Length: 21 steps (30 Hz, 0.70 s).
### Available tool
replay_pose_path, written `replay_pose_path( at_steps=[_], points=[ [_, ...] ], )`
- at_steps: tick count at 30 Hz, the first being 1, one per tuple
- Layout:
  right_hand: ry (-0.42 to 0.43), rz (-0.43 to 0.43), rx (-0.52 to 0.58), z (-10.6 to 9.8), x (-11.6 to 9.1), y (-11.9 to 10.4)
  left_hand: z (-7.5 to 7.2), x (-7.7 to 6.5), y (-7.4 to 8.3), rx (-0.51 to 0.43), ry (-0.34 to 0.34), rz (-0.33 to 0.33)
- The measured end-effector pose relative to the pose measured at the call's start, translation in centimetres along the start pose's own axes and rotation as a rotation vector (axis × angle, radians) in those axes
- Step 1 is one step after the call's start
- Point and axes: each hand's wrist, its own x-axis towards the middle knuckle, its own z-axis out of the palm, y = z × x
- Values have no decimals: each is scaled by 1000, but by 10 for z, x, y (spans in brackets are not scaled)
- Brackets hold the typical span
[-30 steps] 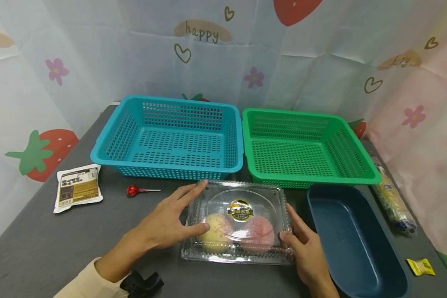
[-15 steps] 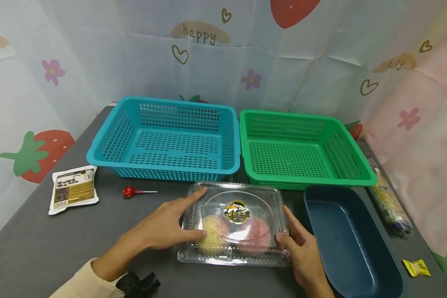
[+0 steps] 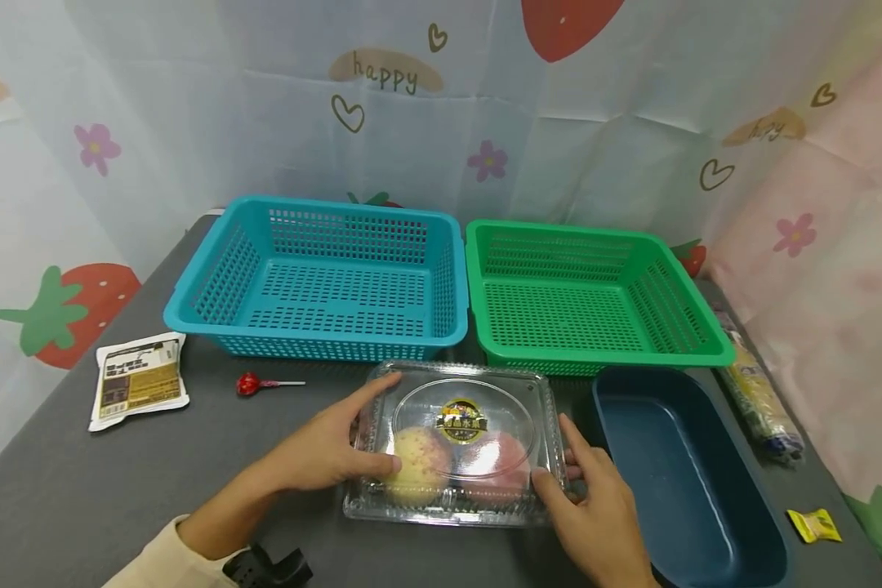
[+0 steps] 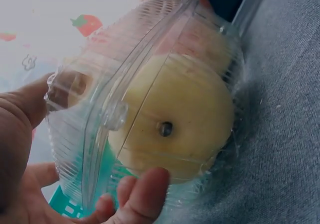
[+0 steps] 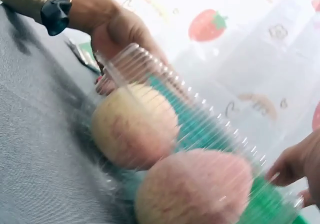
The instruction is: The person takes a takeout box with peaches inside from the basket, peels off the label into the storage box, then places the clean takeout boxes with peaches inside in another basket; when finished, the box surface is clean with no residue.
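Note:
A clear plastic clamshell box (image 3: 500, 396) with a round black-and-gold label lies at the front middle of the grey table. Two peaches sit inside, a yellowish one (image 3: 417, 469) on the left and a pink one (image 3: 496, 465) on the right. My left hand (image 3: 323, 447) grips the box's left side, thumb over the lid and fingers along the edge. The right hand (image 3: 595, 506) holds the opposite side, its thumb on the lid's front corner. In the left wrist view, the pale peach (image 4: 190, 99) shows its stem hollow through the plastic.
Behind the box stand a blue basket (image 3: 316, 335) and a green basket (image 3: 603, 359). A dark blue tub (image 3: 676, 474) is close beside my right hand. A lollipop (image 3: 250, 384) and a white packet (image 3: 140, 380) lie left; a long bag (image 3: 760, 400) and a yellow sweet (image 3: 814, 525) lie right.
The head view has shifted slightly, moving the scene left. My left forefinger has come down lower on the lid's edge, and the right thumb has slid a little inward over the lid.

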Motion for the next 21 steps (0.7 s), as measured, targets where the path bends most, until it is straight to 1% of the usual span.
replay_pose_path(
  at_steps=[2,4,7,11,15,18,21],
  points=[
    [-16,-29,-24,-8,0,-6,1,0,1,-22,-1,-8],
    [-18,-82,-21,-16,2,-11,1,0,2,-43,-1,-12],
    [-25,-166,25,-31,10,-18,1,0,4,-62,1,-15],
    [-45,-300,73,-47,25,-26,1,-1,8,-95,-12,-52],
    [-126,-402,125,-57,41,-35,0,-1,10,-160,-35,-92],
    [-204,-437,153,-59,53,-43,0,0,11,-234,-53,-109],
    [-268,-450,139,-58,64,-51,0,0,12,-302,-70,-119]
  ],
)
